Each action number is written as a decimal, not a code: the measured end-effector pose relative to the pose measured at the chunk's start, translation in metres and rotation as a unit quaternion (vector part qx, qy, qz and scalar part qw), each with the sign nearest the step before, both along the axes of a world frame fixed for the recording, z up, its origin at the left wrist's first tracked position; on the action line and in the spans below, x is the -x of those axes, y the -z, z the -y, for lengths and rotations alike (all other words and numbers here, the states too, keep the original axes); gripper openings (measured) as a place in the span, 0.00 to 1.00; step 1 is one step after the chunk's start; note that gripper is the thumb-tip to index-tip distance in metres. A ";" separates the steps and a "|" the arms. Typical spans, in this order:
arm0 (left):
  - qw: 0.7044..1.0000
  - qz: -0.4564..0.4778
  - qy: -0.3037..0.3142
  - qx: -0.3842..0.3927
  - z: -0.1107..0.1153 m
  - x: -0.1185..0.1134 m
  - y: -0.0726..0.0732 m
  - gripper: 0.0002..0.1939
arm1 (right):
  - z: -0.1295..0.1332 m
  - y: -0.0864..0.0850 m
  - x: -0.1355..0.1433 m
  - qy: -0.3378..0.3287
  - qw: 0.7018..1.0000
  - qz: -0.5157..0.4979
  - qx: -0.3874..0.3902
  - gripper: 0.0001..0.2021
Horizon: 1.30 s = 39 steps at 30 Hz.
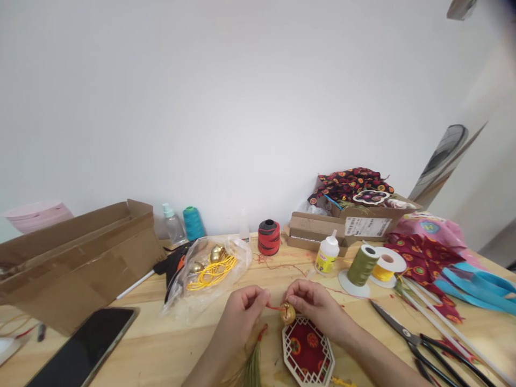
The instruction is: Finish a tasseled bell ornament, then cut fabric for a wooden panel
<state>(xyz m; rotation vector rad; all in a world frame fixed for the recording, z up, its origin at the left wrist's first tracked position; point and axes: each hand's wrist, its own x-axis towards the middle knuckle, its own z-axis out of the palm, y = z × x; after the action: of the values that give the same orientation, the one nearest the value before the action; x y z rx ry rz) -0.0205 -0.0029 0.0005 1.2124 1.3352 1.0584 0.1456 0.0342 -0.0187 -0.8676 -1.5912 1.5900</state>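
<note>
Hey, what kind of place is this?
Probably a craft workspace, perhaps a small workshop: an olive-green thread spool, large scissors and a white nozzle bottle sit on a wooden table.

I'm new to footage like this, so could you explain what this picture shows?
No machine here: these are a person's bare hands, seen from a camera on their head, looking forward and down. The left hand pinches a thin red cord; the right hand holds a round gold-coloured ball. Below them, on the pale wooden table, lies an eight-sided pale frame around dark red patterned fabric, with a green tassel to its left. Farther out stand a red-and-black thread spool and a white squeeze bottle; black-handled scissors lie at the right.
</note>
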 end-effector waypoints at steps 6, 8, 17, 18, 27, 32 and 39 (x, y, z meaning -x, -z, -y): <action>0.999 0.035 -0.034 -0.002 -0.006 0.008 0.002 0.21 | 0.000 -0.001 0.000 -0.003 1.000 0.001 0.008 0.18; 0.997 0.020 -0.068 -0.026 -0.007 0.010 0.004 0.21 | -0.001 -0.001 0.000 -0.002 1.000 0.000 0.010 0.18; 0.972 -0.177 -0.013 -0.152 0.006 0.002 -0.002 0.06 | 0.002 -0.004 0.000 -0.002 1.000 0.006 0.000 0.17; 0.969 -0.199 0.017 -0.146 0.007 0.000 -0.002 0.05 | 0.002 -0.004 0.001 -0.001 1.000 0.008 -0.003 0.17; 0.970 -0.207 0.056 -0.112 0.008 -0.002 -0.002 0.04 | -0.001 -0.001 0.000 0.001 0.999 0.036 -0.016 0.17; 0.983 -0.134 0.068 -0.107 0.007 -0.003 -0.001 0.05 | -0.001 0.002 -0.001 -0.010 0.999 0.026 -0.015 0.16; 0.997 -0.024 0.066 -0.042 0.005 -0.005 0.004 0.06 | 0.000 0.002 -0.002 -0.018 0.999 0.024 -0.012 0.15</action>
<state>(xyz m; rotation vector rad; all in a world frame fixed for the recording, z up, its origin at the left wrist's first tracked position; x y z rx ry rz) -0.0157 -0.0079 -0.0031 1.3764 1.2395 1.0056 0.1478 0.0338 -0.0212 -0.8761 -1.6640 1.5831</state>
